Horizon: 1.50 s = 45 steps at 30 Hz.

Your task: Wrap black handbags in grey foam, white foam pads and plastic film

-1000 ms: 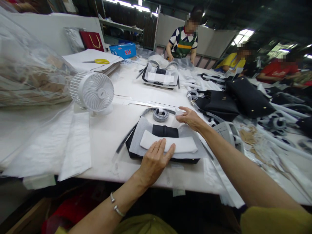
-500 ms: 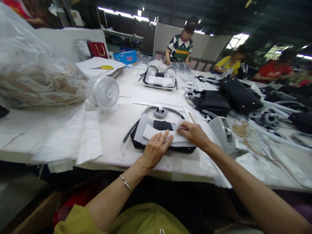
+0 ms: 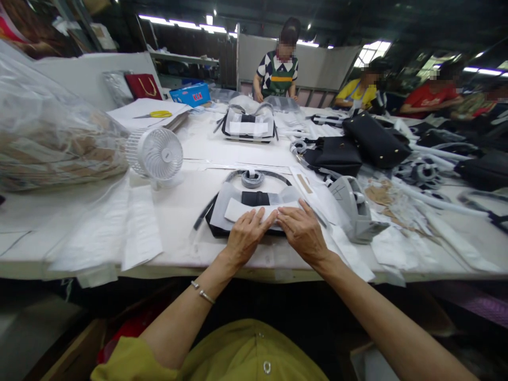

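Note:
A black handbag (image 3: pixel 242 199) wrapped in grey and white foam sheets lies flat on the white table (image 3: pixel 178 211) in front of me. My left hand (image 3: pixel 246 235) rests flat on the white foam strip (image 3: pixel 238 209) across the bag, fingers stretched out. My right hand (image 3: pixel 301 233) lies flat beside it on the same wrapping, fingers extended, nearly touching the left. A wrapped strap coil (image 3: pixel 252 178) lies just beyond the bag.
A small white fan (image 3: pixel 155 154) stands to the left, with a large plastic bag of brown items (image 3: pixel 51 137) beyond it. A grey tape dispenser (image 3: pixel 353 209) sits to the right. More black bags (image 3: pixel 357 145), scissors (image 3: pixel 156 114) and other workers are farther back.
My right hand came back from the far right corner of the wrapping and now lies flat next to my left hand. The view shifted slightly.

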Each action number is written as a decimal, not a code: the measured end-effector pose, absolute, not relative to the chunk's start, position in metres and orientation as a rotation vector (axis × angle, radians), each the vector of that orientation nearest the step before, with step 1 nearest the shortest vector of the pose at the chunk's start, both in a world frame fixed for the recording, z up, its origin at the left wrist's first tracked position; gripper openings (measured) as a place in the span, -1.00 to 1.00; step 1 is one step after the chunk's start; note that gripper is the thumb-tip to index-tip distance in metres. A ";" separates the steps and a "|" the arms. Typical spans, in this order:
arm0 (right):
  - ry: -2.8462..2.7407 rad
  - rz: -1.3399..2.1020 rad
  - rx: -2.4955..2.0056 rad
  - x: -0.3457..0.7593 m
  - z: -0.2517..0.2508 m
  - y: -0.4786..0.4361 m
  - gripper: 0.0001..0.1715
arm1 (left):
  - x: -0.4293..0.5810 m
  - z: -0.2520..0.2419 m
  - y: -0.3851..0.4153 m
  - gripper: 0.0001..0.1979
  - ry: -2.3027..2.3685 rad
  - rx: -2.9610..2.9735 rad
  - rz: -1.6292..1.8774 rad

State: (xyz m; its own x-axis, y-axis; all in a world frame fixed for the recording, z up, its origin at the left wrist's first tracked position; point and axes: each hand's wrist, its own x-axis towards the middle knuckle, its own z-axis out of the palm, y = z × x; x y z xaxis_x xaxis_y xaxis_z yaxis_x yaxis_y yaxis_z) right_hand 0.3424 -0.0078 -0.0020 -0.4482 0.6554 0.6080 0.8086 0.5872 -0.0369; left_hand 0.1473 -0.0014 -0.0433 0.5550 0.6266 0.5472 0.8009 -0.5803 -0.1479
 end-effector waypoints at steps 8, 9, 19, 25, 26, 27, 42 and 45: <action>-2.361 -0.430 -1.089 0.351 -0.017 -0.024 -0.57 | 0.140 -0.042 0.001 -0.47 -1.110 -2.545 -0.600; -2.381 -0.436 -1.083 0.352 -0.019 -0.026 -0.53 | 0.138 -0.042 0.000 -0.46 -1.104 -2.563 -0.594; -2.411 -0.447 -1.135 0.351 -0.029 -0.032 -0.54 | 0.150 0.008 0.000 -0.71 -1.242 -2.807 -0.350; -2.411 -0.433 -1.177 0.350 -0.031 -0.033 -0.53 | 0.168 0.012 0.023 -0.81 -1.017 -2.735 -0.424; -2.411 -0.430 -1.185 0.350 -0.031 -0.033 -0.52 | 0.169 0.005 0.026 -0.82 -0.949 -2.741 -0.490; -2.412 -0.428 -1.191 0.350 -0.032 -0.033 -0.52 | 0.169 -0.002 0.029 -0.82 -0.896 -2.768 -0.552; -2.405 -0.170 -1.081 0.364 -0.024 -0.037 -0.53 | 0.158 -0.039 0.032 -0.51 -0.820 -3.079 -0.773; -2.317 0.024 -0.990 0.377 -0.013 -0.054 -0.57 | 0.156 -0.038 0.031 -0.55 -0.828 -3.085 -0.744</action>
State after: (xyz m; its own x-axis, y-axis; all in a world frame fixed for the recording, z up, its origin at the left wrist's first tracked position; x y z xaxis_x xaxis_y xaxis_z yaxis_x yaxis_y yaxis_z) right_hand 0.3775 -0.0543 -0.0132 -0.5329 0.6605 0.5289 0.6491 0.7201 -0.2451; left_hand 0.1562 0.0314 -0.0375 0.7707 0.5040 0.3899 0.4415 -0.8636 0.2435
